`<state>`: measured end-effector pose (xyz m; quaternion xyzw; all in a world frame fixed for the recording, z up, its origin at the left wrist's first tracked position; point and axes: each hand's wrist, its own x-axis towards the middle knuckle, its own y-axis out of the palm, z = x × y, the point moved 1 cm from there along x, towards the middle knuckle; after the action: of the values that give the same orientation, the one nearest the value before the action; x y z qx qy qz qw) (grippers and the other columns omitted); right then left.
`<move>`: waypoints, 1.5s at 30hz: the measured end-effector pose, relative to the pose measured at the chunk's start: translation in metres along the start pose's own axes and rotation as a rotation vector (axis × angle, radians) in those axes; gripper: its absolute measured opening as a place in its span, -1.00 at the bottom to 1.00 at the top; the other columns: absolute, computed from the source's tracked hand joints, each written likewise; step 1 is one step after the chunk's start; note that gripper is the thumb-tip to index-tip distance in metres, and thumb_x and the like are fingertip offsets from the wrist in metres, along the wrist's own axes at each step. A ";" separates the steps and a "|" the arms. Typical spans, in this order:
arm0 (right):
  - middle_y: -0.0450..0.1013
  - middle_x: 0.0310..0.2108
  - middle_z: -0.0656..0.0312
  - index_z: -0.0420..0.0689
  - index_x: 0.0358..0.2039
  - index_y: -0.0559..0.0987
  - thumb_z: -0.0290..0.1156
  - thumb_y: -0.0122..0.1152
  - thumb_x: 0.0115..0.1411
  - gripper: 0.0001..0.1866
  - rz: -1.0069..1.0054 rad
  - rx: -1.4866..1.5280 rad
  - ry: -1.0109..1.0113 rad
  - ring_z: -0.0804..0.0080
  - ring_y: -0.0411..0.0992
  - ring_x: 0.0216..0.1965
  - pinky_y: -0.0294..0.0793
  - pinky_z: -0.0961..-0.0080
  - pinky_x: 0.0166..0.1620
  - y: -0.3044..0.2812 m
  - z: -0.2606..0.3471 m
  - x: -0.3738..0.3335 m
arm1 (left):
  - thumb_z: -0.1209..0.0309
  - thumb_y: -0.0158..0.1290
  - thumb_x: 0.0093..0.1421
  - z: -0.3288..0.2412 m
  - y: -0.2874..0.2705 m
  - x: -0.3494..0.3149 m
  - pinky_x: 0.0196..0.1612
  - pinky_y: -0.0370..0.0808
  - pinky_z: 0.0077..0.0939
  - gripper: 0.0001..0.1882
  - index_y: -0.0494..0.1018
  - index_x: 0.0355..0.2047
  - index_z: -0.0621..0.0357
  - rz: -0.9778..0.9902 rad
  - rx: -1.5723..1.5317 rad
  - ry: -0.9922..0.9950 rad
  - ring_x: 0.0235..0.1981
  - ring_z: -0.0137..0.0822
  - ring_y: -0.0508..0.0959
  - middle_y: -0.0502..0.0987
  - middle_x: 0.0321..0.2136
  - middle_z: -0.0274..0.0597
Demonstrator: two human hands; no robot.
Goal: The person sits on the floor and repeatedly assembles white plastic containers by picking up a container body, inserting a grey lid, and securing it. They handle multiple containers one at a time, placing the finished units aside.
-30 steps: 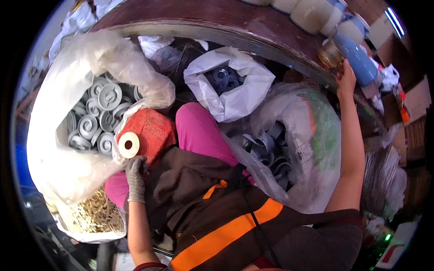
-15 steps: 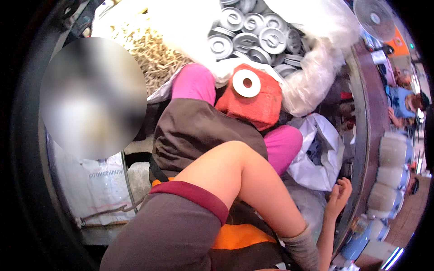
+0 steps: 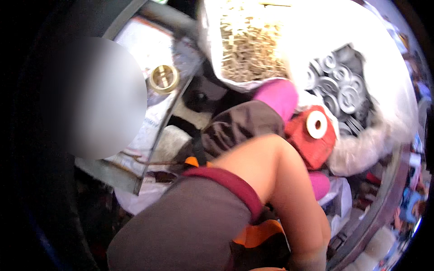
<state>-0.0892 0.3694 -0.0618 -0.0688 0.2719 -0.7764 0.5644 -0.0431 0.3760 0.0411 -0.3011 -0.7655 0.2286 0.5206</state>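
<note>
My left arm (image 3: pixel 293 194) bends at the elbow across my lap, its sleeve ending in a maroon cuff. At the lower edge the wrist is wrapped in grey knit (image 3: pixel 309 261); the fingers of my left hand are hidden. My right hand is out of the picture. Beyond the left arm, a red block (image 3: pixel 312 147) sits between my knees, with a white ring (image 3: pixel 317 124) resting on it. To the left, a brass-coloured ring with a bar across it (image 3: pixel 164 79) lies on a white-covered surface (image 3: pixel 156 110). Neither visible arm part touches these.
A white sack holds many tan, stick-like pieces (image 3: pixel 253 54) ahead. Grey round metal discs (image 3: pixel 339 86) fill a clear plastic bag (image 3: pixel 361 156) to its right. A metal-edged ledge (image 3: pixel 108 176) stands at the left. Farther right are people and white containers (image 3: pixel 379 246), blurred.
The view has swung left, so the scene sits farther right and the brass-coloured ring now shows. My right hand, earlier beside the white bag with its fingers slightly curled, has left the picture.
</note>
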 end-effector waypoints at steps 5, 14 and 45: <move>0.41 -0.14 0.01 -0.23 -0.30 0.50 -0.56 0.12 0.09 -0.87 -0.154 -0.165 -0.109 0.13 0.41 -0.09 0.36 0.37 -0.01 0.003 -0.016 -0.040 | 0.31 -0.08 0.20 -0.019 -0.097 -0.227 0.02 0.41 -0.36 -0.65 0.43 -0.12 0.32 -0.422 0.523 -0.740 -0.05 -0.11 0.48 0.45 -0.04 0.00; 0.43 -0.25 0.19 -0.25 -0.31 0.49 -0.45 0.04 0.22 -0.86 -0.477 0.284 0.278 0.56 0.37 -0.38 0.36 0.65 -0.31 0.002 -0.055 -0.088 | -0.05 0.00 0.12 -0.152 -0.089 -0.507 -0.15 0.46 -0.13 -0.39 0.34 0.00 0.17 -0.164 0.789 -2.453 -0.19 0.08 0.52 0.45 -0.12 0.16; 0.44 -0.20 0.00 -0.17 -0.31 0.47 -0.23 0.27 0.00 -0.67 -0.529 0.019 -0.166 0.04 0.35 -0.01 0.30 0.25 0.01 -0.031 0.003 -0.094 | 0.25 0.06 0.05 0.053 -0.071 -0.114 -0.26 0.38 -0.26 -0.68 0.43 -0.66 0.28 0.138 -0.317 -0.680 -0.43 -0.01 0.45 0.46 -0.49 -0.05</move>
<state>-0.0810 0.4606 -0.0248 -0.1956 0.1899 -0.8909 0.3632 -0.0765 0.2435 -0.0056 -0.3354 -0.8984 0.2288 0.1674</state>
